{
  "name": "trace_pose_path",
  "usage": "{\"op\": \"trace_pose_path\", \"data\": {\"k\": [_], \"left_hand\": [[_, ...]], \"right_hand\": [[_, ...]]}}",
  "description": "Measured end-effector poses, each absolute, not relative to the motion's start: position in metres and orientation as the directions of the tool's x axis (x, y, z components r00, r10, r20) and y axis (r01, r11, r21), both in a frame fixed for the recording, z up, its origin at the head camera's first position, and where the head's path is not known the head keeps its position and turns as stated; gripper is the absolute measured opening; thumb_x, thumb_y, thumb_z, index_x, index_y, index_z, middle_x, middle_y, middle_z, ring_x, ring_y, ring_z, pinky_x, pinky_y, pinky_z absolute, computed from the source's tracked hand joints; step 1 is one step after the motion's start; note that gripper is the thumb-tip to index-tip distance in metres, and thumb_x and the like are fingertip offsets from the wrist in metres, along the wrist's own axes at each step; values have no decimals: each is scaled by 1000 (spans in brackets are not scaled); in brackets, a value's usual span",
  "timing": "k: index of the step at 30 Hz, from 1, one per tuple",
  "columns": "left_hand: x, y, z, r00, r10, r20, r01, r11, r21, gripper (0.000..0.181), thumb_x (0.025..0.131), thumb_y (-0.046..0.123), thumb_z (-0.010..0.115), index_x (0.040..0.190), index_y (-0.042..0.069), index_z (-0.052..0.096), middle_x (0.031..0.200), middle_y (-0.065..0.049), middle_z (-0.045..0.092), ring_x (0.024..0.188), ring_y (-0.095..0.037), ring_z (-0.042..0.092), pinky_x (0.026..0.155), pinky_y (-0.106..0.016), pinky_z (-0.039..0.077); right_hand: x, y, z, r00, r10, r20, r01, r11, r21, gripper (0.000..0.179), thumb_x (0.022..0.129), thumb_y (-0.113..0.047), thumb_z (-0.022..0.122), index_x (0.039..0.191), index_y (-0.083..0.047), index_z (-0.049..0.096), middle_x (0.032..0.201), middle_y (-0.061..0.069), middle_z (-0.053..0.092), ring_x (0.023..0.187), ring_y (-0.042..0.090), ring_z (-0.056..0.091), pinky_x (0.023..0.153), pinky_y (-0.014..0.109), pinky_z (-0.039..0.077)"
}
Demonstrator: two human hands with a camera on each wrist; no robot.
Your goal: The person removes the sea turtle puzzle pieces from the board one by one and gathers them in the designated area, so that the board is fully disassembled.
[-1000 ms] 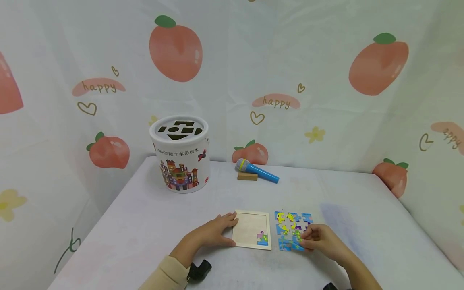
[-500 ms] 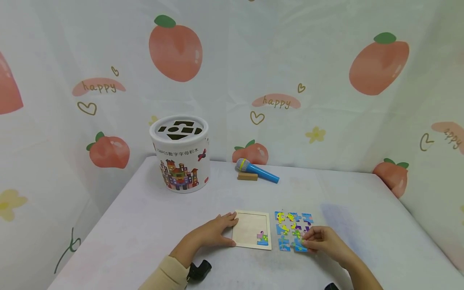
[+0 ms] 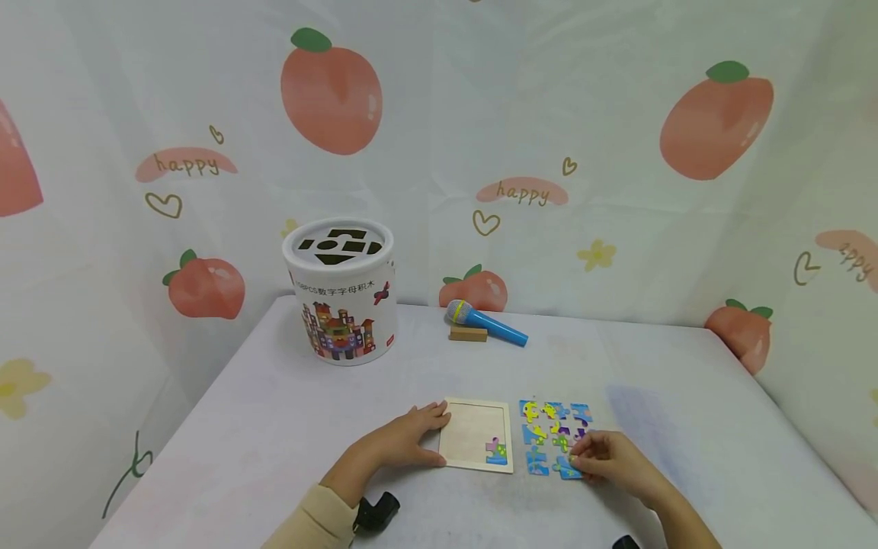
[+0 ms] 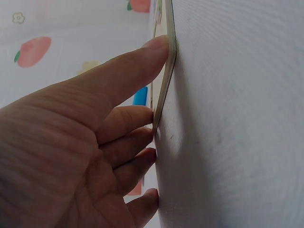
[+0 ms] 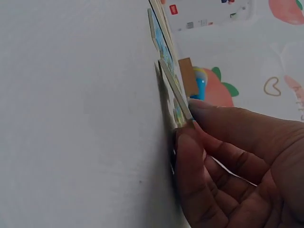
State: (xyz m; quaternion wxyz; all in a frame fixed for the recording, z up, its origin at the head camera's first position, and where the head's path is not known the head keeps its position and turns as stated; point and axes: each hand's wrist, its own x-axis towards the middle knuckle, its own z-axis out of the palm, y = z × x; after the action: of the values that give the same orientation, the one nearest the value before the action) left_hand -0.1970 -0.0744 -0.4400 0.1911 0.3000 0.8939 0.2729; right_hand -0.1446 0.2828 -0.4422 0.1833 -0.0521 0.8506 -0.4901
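My left hand (image 3: pixel 406 438) rests at the left side of a shallow wooden puzzle tray (image 3: pixel 511 427). Its thumb touches the front left corner, and the fingers reach along the edge, fairly straight. Blue, green and purple puzzle pieces (image 3: pixel 497 453) sit in the tray's front right corner. To the right of the tray, my right hand (image 3: pixel 610 459) pinches a blue puzzle piece (image 3: pixel 565 470) between thumb and fingers. In the right wrist view this piece (image 5: pixel 175 88) is tilted up off the table at one end. Several loose puzzle pieces (image 3: pixel 537 460) lie in rows beside it.
A white bucket (image 3: pixel 346 328) with shape holes in its lid stands at the back left. Near the back edge are a blue toy microphone (image 3: pixel 497 328) and a small brown block (image 3: pixel 469 335). A peach-printed cloth (image 3: pixel 425 152) hangs behind the table.
The right hand has drawn the pinched puzzle piece slightly right and toward the front, opening a gap from the piece on its left. The left hand and tray have stayed put.
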Motion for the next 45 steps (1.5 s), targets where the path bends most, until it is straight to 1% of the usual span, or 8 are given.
{"op": "trace_pose_path", "data": {"k": [4, 7, 11, 14, 19, 25, 32, 45], "left_hand": [[-197, -74, -438, -751, 633, -188, 415, 675, 610, 73, 80, 34, 71, 141, 8, 41, 154, -6, 26, 144, -25, 20, 116, -48, 16], [-197, -74, -437, -752, 630, -191, 410, 675, 613, 73, 80, 34, 71, 141, 7, 41, 154, -7, 26, 144, -25, 20, 116, -49, 16], [-197, -74, -437, -753, 630, -189, 411, 675, 613, 73, 80, 34, 71, 141, 7, 41, 154, -7, 26, 144, -25, 20, 116, -49, 16], [-198, -74, -437, -755, 627, -192, 409, 679, 610, 73, 80, 35, 71, 141, 8, 41, 154, -6, 26, 144, -24, 20, 116, -49, 16], [-198, -75, -437, -750, 634, -189, 417, 674, 610, 73, 80, 34, 71, 141, 7, 41, 154, -6, 26, 144, -24, 20, 116, -49, 16], [-198, -75, -438, -747, 640, -182, 426, 670, 608, 73, 80, 33, 71, 140, 6, 41, 154, -8, 27, 143, -25, 21, 116, -49, 16], [-197, -75, -437, -747, 639, -185, 423, 671, 609, 73, 80, 33, 71, 141, 6, 41, 154, -8, 27, 144, -26, 20, 116, -49, 16], [-196, -75, -437, -749, 638, -181, 420, 667, 615, 73, 80, 34, 71, 141, 7, 41, 154, -8, 26, 144, -26, 20, 116, -49, 16]], "right_hand": [[-143, 283, -439, -937, -255, -237, 56, 560, -826, 31, 78, -18, 74, 93, 5, 61, 75, 2, 57, 64, 9, 53, 55, 23, 50], [-142, 284, -437, -937, -285, -205, 1, 583, -813, 33, 72, -16, 78, 92, 5, 62, 76, 3, 54, 64, 6, 50, 54, 20, 48], [-142, 284, -436, -923, -346, -166, -74, 585, -808, 35, 70, -15, 80, 92, 5, 61, 78, 4, 53, 62, 3, 48, 54, 19, 44], [-143, 285, -437, -912, -380, -155, -92, 558, -825, 33, 72, -12, 78, 93, 6, 60, 79, 5, 53, 63, 1, 48, 55, 19, 44], [-143, 286, -440, -905, -401, -145, -100, 529, -843, 31, 74, -9, 76, 95, 7, 60, 81, 7, 56, 65, 1, 48, 57, 18, 44], [-144, 287, -441, -907, -394, -148, -94, 531, -842, 31, 76, -11, 75, 97, 7, 61, 85, 9, 59, 68, 1, 49, 58, 19, 45], [-144, 286, -442, -908, -395, -136, -107, 535, -838, 31, 76, -11, 75, 96, 7, 61, 84, 8, 59, 67, 1, 49, 58, 19, 45], [-143, 287, -445, -913, -378, -151, -84, 538, -839, 30, 77, -11, 74, 98, 6, 60, 83, 7, 57, 67, 1, 48, 56, 19, 44]]}}
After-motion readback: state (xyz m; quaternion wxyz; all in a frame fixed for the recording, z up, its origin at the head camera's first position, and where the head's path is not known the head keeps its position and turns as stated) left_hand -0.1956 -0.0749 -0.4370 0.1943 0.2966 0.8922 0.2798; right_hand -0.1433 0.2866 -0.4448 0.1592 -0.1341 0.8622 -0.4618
